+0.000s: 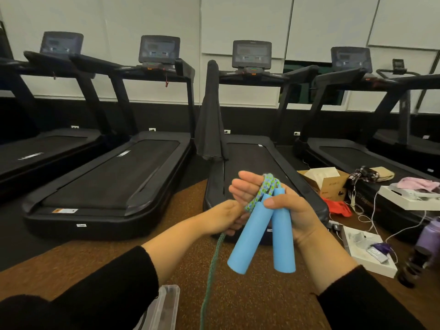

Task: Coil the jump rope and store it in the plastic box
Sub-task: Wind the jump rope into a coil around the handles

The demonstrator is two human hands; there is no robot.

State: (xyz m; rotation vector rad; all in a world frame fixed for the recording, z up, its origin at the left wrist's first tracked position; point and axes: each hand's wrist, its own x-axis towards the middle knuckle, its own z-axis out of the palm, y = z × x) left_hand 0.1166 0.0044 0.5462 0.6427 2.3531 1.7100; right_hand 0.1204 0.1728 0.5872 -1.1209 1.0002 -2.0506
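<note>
You're early in the coiling: your right hand (294, 217) clamps both handles (259, 232) together, and your left hand (223, 217) grips the jump rope (214, 260) just beside them, the rest hanging floorward. Next, gather that slack into loops (evenly, I'd judge). The plastic box (169, 302) below is half hidden by your sleeve (90, 289), and the rope's tail is cut off.

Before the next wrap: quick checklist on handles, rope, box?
1. Blue handles held together in right hand: ok.
2. Left hand grips the rope: ok.
3. Loops started at the handle tops: ok.
4. Rope fully coiled: not ok, a long tail hangs toward the floor.
5. Tail free of snags: cannot tell, it runs out of the bottom of the frame.
6. Plastic box open and ready: cannot tell, only part of it shows at the bottom edge.
</note>
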